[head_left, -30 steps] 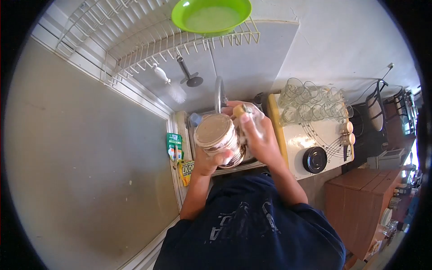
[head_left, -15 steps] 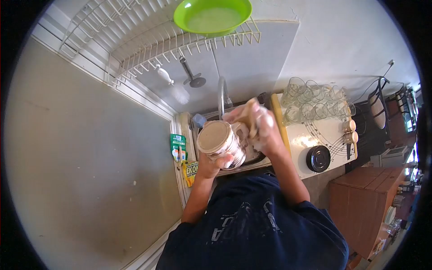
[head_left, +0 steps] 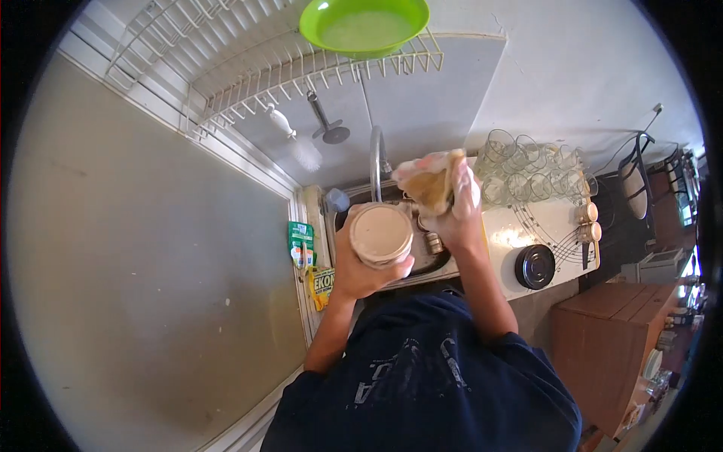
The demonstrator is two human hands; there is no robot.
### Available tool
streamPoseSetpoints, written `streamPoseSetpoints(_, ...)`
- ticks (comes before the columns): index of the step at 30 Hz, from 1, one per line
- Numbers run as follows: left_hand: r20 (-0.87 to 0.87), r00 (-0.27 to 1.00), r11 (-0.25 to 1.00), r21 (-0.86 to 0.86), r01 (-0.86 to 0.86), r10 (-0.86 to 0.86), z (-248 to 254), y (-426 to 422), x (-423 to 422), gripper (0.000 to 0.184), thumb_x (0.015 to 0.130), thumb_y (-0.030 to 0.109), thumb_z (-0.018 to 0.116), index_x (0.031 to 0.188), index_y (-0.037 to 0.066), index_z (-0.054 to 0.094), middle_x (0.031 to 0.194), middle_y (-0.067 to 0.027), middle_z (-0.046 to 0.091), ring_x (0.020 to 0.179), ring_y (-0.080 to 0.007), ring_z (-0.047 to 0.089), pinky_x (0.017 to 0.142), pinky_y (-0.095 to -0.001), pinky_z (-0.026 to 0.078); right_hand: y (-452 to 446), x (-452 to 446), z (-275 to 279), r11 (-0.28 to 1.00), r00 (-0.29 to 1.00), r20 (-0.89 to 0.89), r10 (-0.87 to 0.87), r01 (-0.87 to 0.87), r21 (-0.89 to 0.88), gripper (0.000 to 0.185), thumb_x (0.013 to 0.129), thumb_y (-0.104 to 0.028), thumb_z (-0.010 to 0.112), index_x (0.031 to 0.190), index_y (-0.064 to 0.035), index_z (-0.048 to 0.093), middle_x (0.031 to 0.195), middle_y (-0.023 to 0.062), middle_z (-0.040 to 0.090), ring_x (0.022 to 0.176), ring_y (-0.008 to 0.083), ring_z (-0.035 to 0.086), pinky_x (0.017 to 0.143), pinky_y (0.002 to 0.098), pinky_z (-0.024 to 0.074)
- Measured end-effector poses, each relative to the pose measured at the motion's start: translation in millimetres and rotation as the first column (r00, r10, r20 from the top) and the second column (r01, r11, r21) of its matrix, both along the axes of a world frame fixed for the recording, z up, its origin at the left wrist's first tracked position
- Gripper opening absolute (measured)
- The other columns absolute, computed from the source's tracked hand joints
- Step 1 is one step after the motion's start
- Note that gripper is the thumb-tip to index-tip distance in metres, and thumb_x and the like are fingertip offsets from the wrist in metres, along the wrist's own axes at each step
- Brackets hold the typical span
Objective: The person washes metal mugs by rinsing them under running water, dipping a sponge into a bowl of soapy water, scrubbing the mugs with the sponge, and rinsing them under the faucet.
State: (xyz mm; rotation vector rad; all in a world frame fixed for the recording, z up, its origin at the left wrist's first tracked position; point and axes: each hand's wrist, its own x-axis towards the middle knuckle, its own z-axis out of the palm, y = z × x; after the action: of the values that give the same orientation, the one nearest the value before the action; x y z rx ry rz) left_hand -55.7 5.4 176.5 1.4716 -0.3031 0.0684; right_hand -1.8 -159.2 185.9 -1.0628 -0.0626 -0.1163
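My left hand (head_left: 357,273) is wrapped round a jar (head_left: 382,233), whose round beige end faces the camera. Close to its right, above the sink (head_left: 429,270), my right hand (head_left: 458,220) grips a foamy, yellowish sponge (head_left: 428,193), held apart from the jar. White suds cover the fingers of that hand. Behind both hands rises the curved metal faucet (head_left: 376,162). A small banded container (head_left: 434,242) lies in the sink, partly hidden by my right hand.
Several clear glasses (head_left: 520,158) and a black round lid (head_left: 535,267) stand on the right counter. A wire rack (head_left: 301,75) with a green bowl (head_left: 364,26) hangs above. Green (head_left: 301,242) and yellow packets (head_left: 321,288) lie on the left ledge.
My right hand with the sponge has moved off the jar, up and to the right. The jar has shifted right, and its end now faces the camera more squarely.
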Motion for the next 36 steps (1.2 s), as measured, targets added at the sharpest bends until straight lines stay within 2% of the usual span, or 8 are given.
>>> streamPoseSetpoints(2, 0.047, 0.996, 0.968, 0.234, -0.086, 0.077, 5.2, -5.6, 1.5, 0.062, 0.059, 0.017, 0.084, 0.112, 0.003, 0.055, 0.102, -0.0115, 0.064, 0.098, -0.0181, 0.063, 0.088, -0.0325, 0.048, -1.0, -10.8, 36.4, 0.903, 0.914, 0.317, 0.252, -0.104, -0.418, 0.045, 0.093, -0.041, 0.052, 0.106, 0.0011, 0.062, 0.119, 0.0164, 0.062, 0.109, 0.0232, 0.059, 0.09, 0.0366, 0.0478)
streamPoseSetpoints(5, 0.284, 0.955, 0.849, 0.48, -0.22, 0.087, -18.7, -3.9, 1.0, 0.065, 0.062, 0.03, 0.083, 0.113, 0.001, 0.056, 0.103, -0.0118, 0.066, 0.094, -0.0213, 0.065, 0.084, -0.0343, 0.05, 10.9, -22.6, 44.8, 0.284, 0.756, 0.359, 0.547, 0.235, -0.929, 0.041, 0.089, -0.037, 0.057, 0.12, -0.0098, 0.061, 0.129, 0.0154, 0.056, 0.123, 0.0315, 0.051, 0.104, 0.0452, 0.0396)
streamPoseSetpoints(16, 0.1, 0.994, 0.894, 0.442, -0.074, 0.032, 10.3, -10.9, -0.3, 0.054, 0.066, 0.033, 0.079, 0.108, 0.005, 0.06, 0.096, -0.0118, 0.068, 0.09, -0.0297, 0.067, 0.08, -0.0364, 0.052, 9.1, -31.3, 46.8, 0.279, 0.808, 0.349, 0.474, 0.237, -0.93, 0.054, 0.091, -0.035, 0.053, 0.135, -0.0051, 0.046, 0.132, 0.0199, 0.052, 0.127, 0.0347, 0.047, 0.102, 0.0433, 0.0422)
streamPoseSetpoints(18, 0.414, 0.875, 0.915, 0.192, -0.356, 0.253, -0.9, -19.4, 0.8, 0.048, 0.071, 0.029, 0.075, 0.111, 0.007, 0.06, 0.096, -0.0116, 0.068, 0.097, -0.0311, 0.065, 0.087, -0.0373, 0.05, 12.4, -37.4, 53.4, 0.262, 0.763, 0.382, 0.522, 0.282, -0.923, 0.054, 0.091, -0.035, 0.054, 0.136, -0.006, 0.046, 0.133, 0.0193, 0.051, 0.125, 0.0343, 0.049, 0.102, 0.0441, 0.0425)
streamPoseSetpoints(19, 0.429, 0.903, 0.992, 0.114, -0.056, 0.002, -33.2, -5.5, 10.5, 0.045, 0.075, 0.028, 0.072, 0.114, 0.01, 0.06, 0.097, -0.0112, 0.068, 0.102, -0.0324, 0.062, 0.093, -0.038, 0.048, 10.8, -41.4, 53.1, 0.309, 0.68, 0.438, 0.588, 0.311, -0.899, 0.053, 0.091, -0.034, 0.054, 0.136, -0.0071, 0.046, 0.132, 0.0189, 0.052, 0.124, 0.0339, 0.05, 0.102, 0.0448, 0.0423)
streamPoseSetpoints(22, 0.565, 0.804, 0.851, 0.502, -0.156, -0.186, 16.2, 10.8, 21.8, 0.052, 0.069, 0.032, 0.076, 0.113, 0.009, 0.059, 0.097, -0.012, 0.067, 0.097, -0.0333, 0.064, 0.086, -0.0394, 0.051, -5.4, -36.1, 43.9, 0.374, 0.535, 0.51, 0.674, 0.349, -0.859, 0.052, 0.091, -0.035, 0.052, 0.136, -0.0106, 0.047, 0.132, 0.0186, 0.052, 0.122, 0.0348, 0.051, 0.102, 0.0461, 0.0419)
streamPoseSetpoints(25, 0.264, 0.964, 0.904, 0.403, -0.143, 0.035, 22.7, -3.6, 10.4, 0.058, 0.061, 0.032, 0.08, 0.109, 0.006, 0.06, 0.093, -0.0139, 0.067, 0.088, -0.0336, 0.066, 0.075, -0.0406, 0.053, -12.1, -26.7, 45.0, 0.358, 0.805, 0.273, 0.527, 0.082, -0.93, 0.053, 0.094, -0.039, 0.047, 0.137, -0.0081, 0.045, 0.14, 0.0216, 0.043, 0.125, 0.037, 0.048, 0.105, 0.0453, 0.0392)
streamPoseSetpoints(36, 0.251, 0.968, 0.901, 0.425, -0.085, -0.027, 17.9, -3.6, 14.1, 0.045, 0.06, 0.033, 0.08, 0.094, 0.009, 0.064, 0.089, -0.0117, 0.067, 0.081, -0.0303, 0.068, 0.071, -0.0388, 0.053, -11.3, -30.4, 45.1, 0.359, 0.768, 0.342, 0.542, 0.156, -0.92, 0.058, 0.095, -0.043, 0.047, 0.136, -0.0027, 0.044, 0.142, 0.0223, 0.04, 0.136, 0.0346, 0.034, 0.112, 0.0457, 0.0284)
